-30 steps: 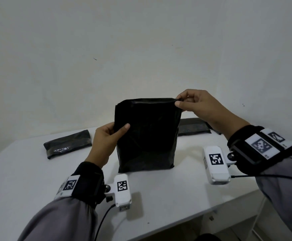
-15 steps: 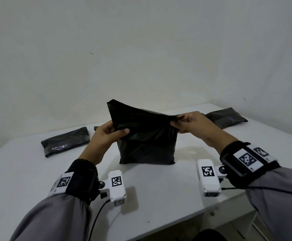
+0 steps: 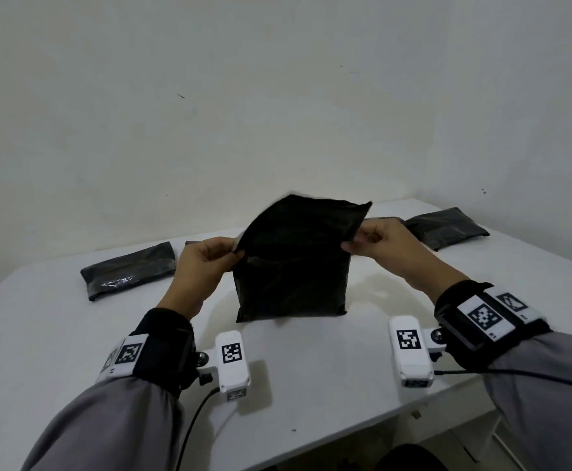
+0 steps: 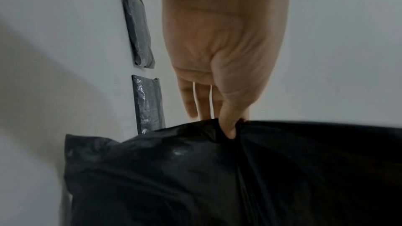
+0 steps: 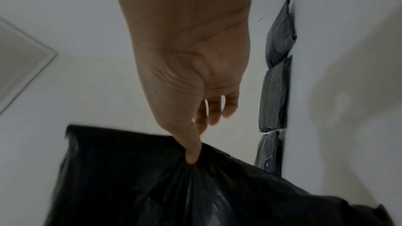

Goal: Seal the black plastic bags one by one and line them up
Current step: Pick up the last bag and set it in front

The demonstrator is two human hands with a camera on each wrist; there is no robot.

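Note:
A black plastic bag stands upright on the white table, its upper flap raised and leaning away from me. My left hand pinches the bag's left edge below the flap. My right hand pinches the right edge at the same height. In the left wrist view the thumb of that hand presses into the crumpled plastic of the bag. The right wrist view shows my right thumb gathering the bag into creases. The bag's mouth is hidden from me.
Flat black bags lie along the table's back: one at the left, one at the right, another partly hidden behind my right hand. The wall stands close behind them. The table's front edge runs under my wrists.
The right hand came down from the bag's top corner to its right edge. The left hand shifted from a flat hold to a pinch on the left edge. The flap now stands up.

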